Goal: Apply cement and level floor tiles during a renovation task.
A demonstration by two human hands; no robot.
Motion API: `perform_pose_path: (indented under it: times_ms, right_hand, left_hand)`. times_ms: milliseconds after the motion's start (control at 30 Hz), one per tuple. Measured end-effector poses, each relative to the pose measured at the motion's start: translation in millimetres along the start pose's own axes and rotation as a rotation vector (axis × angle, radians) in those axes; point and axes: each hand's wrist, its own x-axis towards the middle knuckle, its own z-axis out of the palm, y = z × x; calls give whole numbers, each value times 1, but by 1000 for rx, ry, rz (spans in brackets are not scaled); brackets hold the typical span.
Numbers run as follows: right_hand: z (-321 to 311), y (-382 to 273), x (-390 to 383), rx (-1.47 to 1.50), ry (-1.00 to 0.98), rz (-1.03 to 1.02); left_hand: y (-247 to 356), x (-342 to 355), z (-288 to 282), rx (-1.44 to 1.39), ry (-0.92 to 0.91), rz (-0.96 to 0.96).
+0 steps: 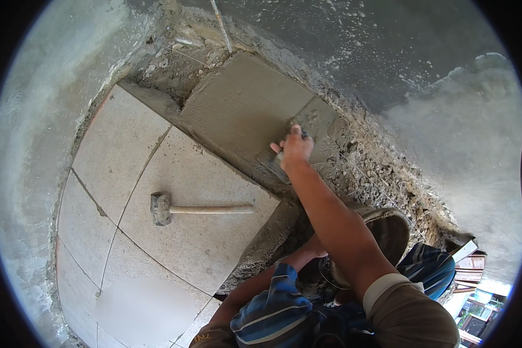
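Observation:
My right hand (pixel 296 149) is closed round the handle of a trowel (pixel 304 134), whose blade is partly hidden under the hand. The trowel lies against a bed of wet grey mortar (pixel 243 95), near its right end. Most of the mortar is smoothed flat, and a line crosses it just beyond my hand. My left hand (pixel 315 247) is low in the view beside a mortar-stained bucket (pixel 398 225). My right forearm passes in front of it, so its fingers are hidden.
Large pale floor tiles (pixel 206 174) border the mortar on the left. A mallet (pixel 162 209) with a wooden handle rests on them. Rough rubble (pixel 388 156) and a thin string run along the right. A thin rod (pixel 221 26) stands at the far end.

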Motion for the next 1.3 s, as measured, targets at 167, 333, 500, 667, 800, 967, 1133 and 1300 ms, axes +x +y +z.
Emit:
perform_pose_path:
  times_ms: [167,333,500,667,800,967,1133,1300]
  right_hand:
    - [-41,-30,-5,263,253,138]
    - [1,-43,-45,114,-75,151]
    - [37,-64,45,-871,-331,-159]
    - [87,-104,70,-1404,-386,-572]
    - [98,-123,132,-1353,-418,-547]
    - [89,-134,137,-1683,-410,-658]
    - [-20,-152,145,-1693,-451,-714]
    - [-168,-172,125,-1661,-431,-590]
  left_hand:
    - [74,4,33,205,31,132]
    - [62,4,15,187,105,23]
    - [88,10,27,239,36,-107]
    - [99,0,22,283,109,22]
    - [96,13,24,369,65,27]
    - [99,10,20,329,88,25]
    - [97,10,19,358,91,26]
    - [89,12,23,340,73,54]
